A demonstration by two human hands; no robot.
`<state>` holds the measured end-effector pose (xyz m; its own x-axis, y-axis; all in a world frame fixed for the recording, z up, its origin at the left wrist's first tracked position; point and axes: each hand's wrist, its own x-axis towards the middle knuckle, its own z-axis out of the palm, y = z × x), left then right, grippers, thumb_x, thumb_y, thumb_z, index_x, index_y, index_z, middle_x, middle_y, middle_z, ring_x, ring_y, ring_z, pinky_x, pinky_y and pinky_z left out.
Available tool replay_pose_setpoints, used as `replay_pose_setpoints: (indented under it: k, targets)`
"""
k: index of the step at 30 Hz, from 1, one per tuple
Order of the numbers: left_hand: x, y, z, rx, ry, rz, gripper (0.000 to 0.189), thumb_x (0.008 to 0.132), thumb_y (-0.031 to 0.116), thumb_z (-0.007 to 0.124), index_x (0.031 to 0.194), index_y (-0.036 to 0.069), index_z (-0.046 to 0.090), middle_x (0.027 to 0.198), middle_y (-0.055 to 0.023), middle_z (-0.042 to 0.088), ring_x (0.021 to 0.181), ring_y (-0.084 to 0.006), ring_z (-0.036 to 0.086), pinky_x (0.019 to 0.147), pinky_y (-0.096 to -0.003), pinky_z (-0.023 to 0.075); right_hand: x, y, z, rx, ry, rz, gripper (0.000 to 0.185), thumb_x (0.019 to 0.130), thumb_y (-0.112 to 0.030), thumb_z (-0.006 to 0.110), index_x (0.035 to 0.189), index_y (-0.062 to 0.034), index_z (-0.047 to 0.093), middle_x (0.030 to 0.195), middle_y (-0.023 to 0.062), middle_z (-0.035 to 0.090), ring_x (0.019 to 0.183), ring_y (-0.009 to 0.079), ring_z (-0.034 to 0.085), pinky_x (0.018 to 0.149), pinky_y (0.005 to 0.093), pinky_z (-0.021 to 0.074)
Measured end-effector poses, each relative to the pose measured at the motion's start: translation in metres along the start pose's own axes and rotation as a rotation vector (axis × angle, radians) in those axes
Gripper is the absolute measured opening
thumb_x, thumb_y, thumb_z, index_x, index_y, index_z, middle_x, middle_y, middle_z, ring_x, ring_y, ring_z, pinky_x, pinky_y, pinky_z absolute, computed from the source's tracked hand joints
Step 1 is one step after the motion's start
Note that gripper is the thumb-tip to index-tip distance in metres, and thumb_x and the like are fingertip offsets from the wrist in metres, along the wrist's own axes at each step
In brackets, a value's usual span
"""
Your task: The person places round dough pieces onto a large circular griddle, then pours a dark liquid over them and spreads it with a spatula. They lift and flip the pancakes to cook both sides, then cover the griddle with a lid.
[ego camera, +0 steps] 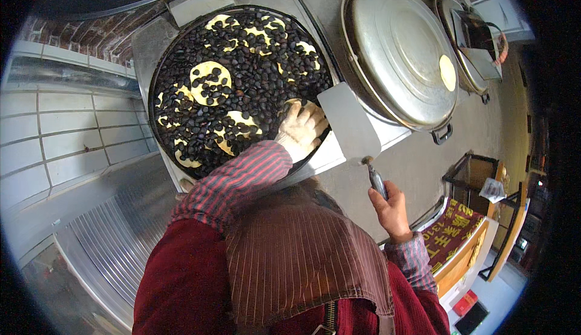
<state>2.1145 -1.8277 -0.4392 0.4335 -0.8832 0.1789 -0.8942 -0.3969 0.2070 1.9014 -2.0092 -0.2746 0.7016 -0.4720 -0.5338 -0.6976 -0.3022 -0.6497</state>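
A wide round pan (152, 108) is filled with dark pebbles (247, 81), and several pale yellow flatbreads (209, 69) lie partly buried among them. My left hand (301, 128), in a whitish glove, rests on the pebbles at the pan's near right side; its fingertips touch a browned flatbread edge, and whether they grip it is hidden. Bare and closed on a dark handle, my right hand (389, 208) holds a broad metal scraper (349, 119), whose blade overlaps the pan's right rim and the counter edge.
Right of the pan stands a second round cooker under a domed metal lid (399, 49), with one flatbread (447, 73) on it. Another lidded cooker (463, 40) is beyond. A tiled wall (68, 126) borders the left. A bench with a printed banner (454, 233) stands at the lower right.
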Motion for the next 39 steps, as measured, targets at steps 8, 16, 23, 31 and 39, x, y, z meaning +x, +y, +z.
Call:
replay_pose_setpoints:
  k: [8,16,23,31,39]
  targets:
    - [-0.004,0.001,-0.011,0.138,-0.375,-0.121,0.054,0.104,0.046,0.037,0.152,0.022,0.045,0.159,-0.0038,0.039,0.146,-0.0271,0.031,0.121,-0.0583,0.0096,0.016,-0.02,0.009,-0.016,-0.168,-0.029,0.028,0.093,-0.023,0.071,0.093,0.0039,0.063,0.068,0.0031,0.053,0.064,0.0107,0.047,0.054,0.0342,0.0402]
    - [-0.077,-0.059,-0.061,-0.134,0.258,-0.356,0.018,0.087,0.016,0.063,0.102,0.006,0.064,0.106,-0.0111,0.062,0.109,-0.0307,0.059,0.098,-0.0514,0.0462,0.06,-0.046,0.035,-0.061,-0.339,-0.118,0.033,0.092,-0.026,0.071,0.086,0.0057,0.065,0.062,0.0101,0.053,0.06,0.0135,0.048,0.054,0.0367,0.0419]
    - [-0.039,-0.128,-0.021,-0.291,0.214,-0.663,0.058,0.097,0.039,0.057,0.144,0.007,0.046,0.154,-0.0168,0.04,0.139,-0.0379,0.044,0.115,-0.0468,0.0395,0.104,-0.073,0.069,-0.08,-0.439,0.068,0.039,0.09,-0.031,0.071,0.083,0.0061,0.064,0.062,0.0093,0.056,0.059,0.0165,0.052,0.056,0.0386,0.043]
    - [-0.01,-0.141,0.013,-0.026,0.233,-0.601,0.062,0.088,0.042,0.064,0.142,0.013,0.052,0.148,-0.0127,0.048,0.138,-0.0392,0.041,0.112,-0.0563,0.0343,0.149,-0.056,0.143,-0.091,-0.382,-0.079,0.038,0.089,-0.031,0.072,0.096,0.0053,0.068,0.071,0.0153,0.064,0.067,0.0233,0.062,0.065,0.0419,0.0498]
    - [-0.011,-0.107,-0.028,-0.059,0.395,-0.448,0.047,0.089,0.027,0.066,0.133,0.013,0.058,0.137,-0.0122,0.053,0.129,-0.0393,0.046,0.11,-0.0531,0.0367,0.112,-0.037,0.138,0.167,-0.365,-0.145,0.026,0.091,-0.023,0.074,0.091,0.0008,0.064,0.067,0.0009,0.054,0.063,0.0102,0.05,0.056,0.0322,0.0429]
